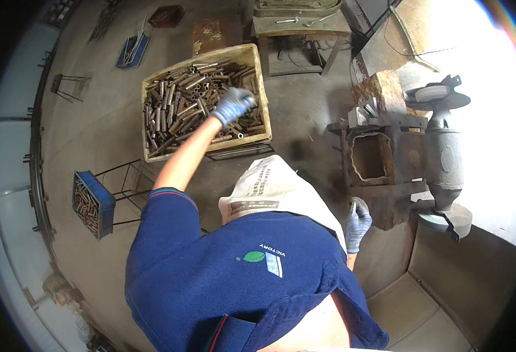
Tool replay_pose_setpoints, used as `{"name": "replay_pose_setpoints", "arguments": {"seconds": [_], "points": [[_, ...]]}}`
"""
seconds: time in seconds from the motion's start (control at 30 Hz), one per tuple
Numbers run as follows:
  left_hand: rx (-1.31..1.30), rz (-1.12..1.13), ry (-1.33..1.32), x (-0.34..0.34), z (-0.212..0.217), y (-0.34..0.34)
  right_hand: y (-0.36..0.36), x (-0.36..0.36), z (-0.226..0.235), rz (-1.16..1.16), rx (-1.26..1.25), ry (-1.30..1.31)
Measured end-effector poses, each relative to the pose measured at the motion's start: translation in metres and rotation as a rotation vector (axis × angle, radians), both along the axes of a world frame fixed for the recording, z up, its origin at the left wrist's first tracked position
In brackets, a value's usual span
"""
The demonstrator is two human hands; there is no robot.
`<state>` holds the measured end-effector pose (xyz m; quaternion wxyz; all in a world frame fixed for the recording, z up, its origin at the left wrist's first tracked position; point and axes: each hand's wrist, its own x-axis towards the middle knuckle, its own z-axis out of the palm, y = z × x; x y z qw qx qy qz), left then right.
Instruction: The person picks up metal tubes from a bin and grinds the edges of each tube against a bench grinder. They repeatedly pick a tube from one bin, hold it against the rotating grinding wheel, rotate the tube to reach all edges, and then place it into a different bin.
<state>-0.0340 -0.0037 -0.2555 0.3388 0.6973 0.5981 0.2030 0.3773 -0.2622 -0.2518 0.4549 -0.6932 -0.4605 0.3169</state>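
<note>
My left hand [234,107], in a blue-and-white knit glove with grey fingertips, reaches over a large pale tub [265,88] at its right side. Motion smears its fingers, so what it holds, if anything, does not show. Short rusty metal tubes [178,111] are heaped in the tub beneath it. Low on my right side, my right hand [358,226] wears a matching glove, its fingers curled. A small light edge shows at its fingertips, too small to name. The hand is just left of the rusty base under a bench grinder [444,158].
A blue bin [110,205] of small metal pieces sits on a thin-legged stand at left. Another blue bin [130,54] holds rods farther back. A bench [302,26] with tools stands beyond the tub. A rusty open box [370,180] adjoins the grinder. A pale apron covers my front.
</note>
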Motion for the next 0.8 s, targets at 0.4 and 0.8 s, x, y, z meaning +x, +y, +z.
{"name": "replay_pose_setpoints", "arguments": {"seconds": [0.4, 0.8], "points": [[-0.346, 0.003, 0.587, -0.025, -0.102, 0.103, 0.025, -0.041, 0.020, -0.112, -0.131, -0.132], [-0.290, -0.116, 0.628, -0.007, -0.195, 0.135, 0.018, -0.053, 0.021, -0.189, -0.135, -0.182]]}}
